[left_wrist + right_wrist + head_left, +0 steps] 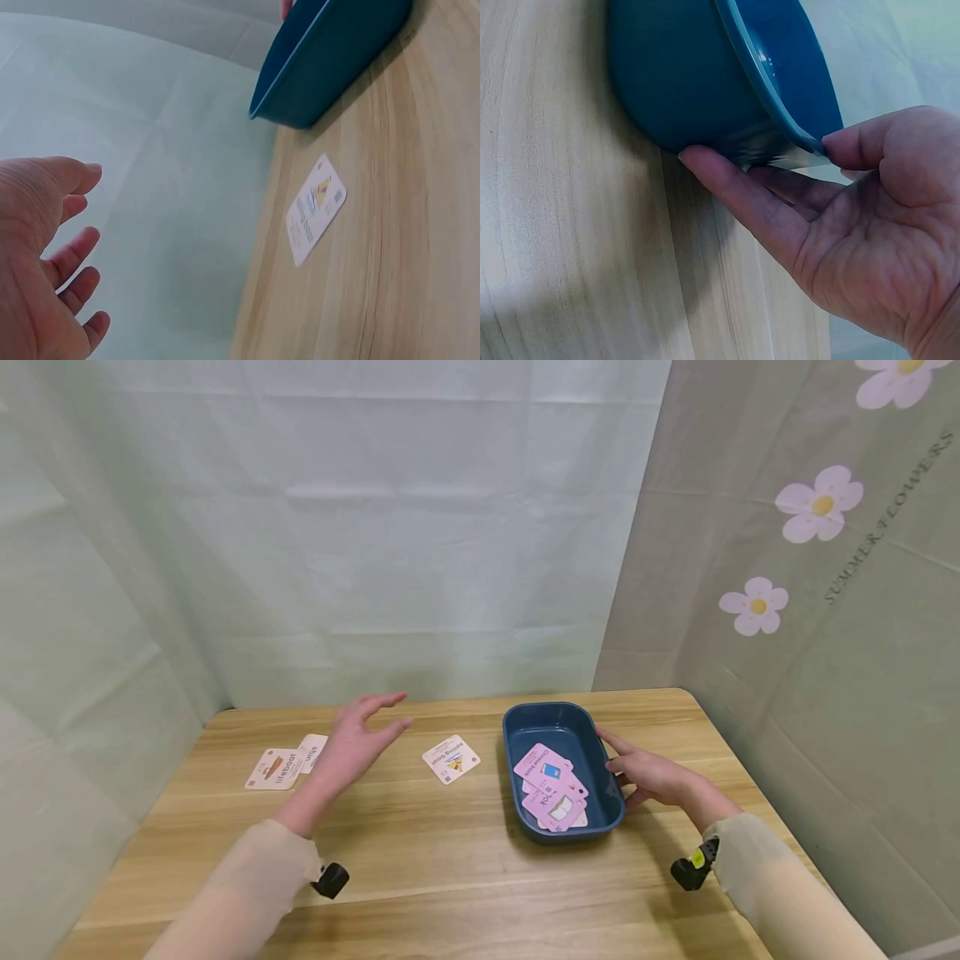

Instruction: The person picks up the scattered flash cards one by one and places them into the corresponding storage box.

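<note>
My left hand point(356, 743) hovers over the table with fingers spread and holds nothing; the left wrist view shows the same empty left hand point(45, 262). Left of it lie a white lifeboat card point(273, 769) and a ship card point(311, 752), partly overlapping. To its right, a sailing boat card point(451, 759) lies flat, also visible as a card point(316, 210) in the left wrist view. My right hand point(656, 775) holds the right side of a dark blue bin point(570, 838). In the right wrist view, the thumb point(855, 144) touches its rim and fingers point(735, 191) press the outer wall.
Inside the bin, several pink cards point(553, 797) lie in a loose pile, one reading "Chinese book". The wooden table point(450, 902) ends at a hanging pale curtain point(390, 543) behind. A flower-printed curtain point(840, 693) stands along the right side.
</note>
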A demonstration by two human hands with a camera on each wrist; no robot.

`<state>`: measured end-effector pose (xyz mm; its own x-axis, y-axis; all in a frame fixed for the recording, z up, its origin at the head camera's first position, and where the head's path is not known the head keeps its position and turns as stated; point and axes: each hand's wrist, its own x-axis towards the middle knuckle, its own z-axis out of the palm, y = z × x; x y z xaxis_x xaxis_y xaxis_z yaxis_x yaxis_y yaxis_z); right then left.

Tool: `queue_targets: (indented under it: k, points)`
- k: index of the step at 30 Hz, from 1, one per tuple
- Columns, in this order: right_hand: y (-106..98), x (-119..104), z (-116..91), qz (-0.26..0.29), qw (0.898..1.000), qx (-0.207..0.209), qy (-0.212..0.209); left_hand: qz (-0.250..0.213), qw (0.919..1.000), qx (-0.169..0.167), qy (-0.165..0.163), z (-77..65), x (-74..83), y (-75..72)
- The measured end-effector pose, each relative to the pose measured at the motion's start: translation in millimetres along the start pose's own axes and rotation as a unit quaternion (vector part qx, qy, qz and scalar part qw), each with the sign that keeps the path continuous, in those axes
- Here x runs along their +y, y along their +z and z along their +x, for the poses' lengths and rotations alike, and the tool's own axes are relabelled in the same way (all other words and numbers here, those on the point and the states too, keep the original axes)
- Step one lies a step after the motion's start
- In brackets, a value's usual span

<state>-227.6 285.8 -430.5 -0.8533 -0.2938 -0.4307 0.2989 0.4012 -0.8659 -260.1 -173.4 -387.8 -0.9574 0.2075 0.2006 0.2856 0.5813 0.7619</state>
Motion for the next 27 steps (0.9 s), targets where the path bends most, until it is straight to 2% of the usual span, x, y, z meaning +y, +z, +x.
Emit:
queue_targets:
  k: [12,18,23,27]
  points:
    - [-4,2,2,-0.004,1.0,-0.009,-0.007,0.005,0.9998,0.009,-0.019,-11.0,-30.3,-31.3]
    - [-4,1,1,-0.011,1.0,-0.011,-0.008,0.019,0.9991,0.023,-0.03,-16.7,-44.6,-47.3]
    - [-3,1,1,-0.008,1.0,-0.01,-0.003,0.041,0.9981,0.032,-0.033,-18.4,-51.6,-55.8]
    - [-2,-1,1,-0.005,1.0,-0.011,0.0,0.048,0.9971,0.035,-0.048,-21.8,-55.5,-63.2]
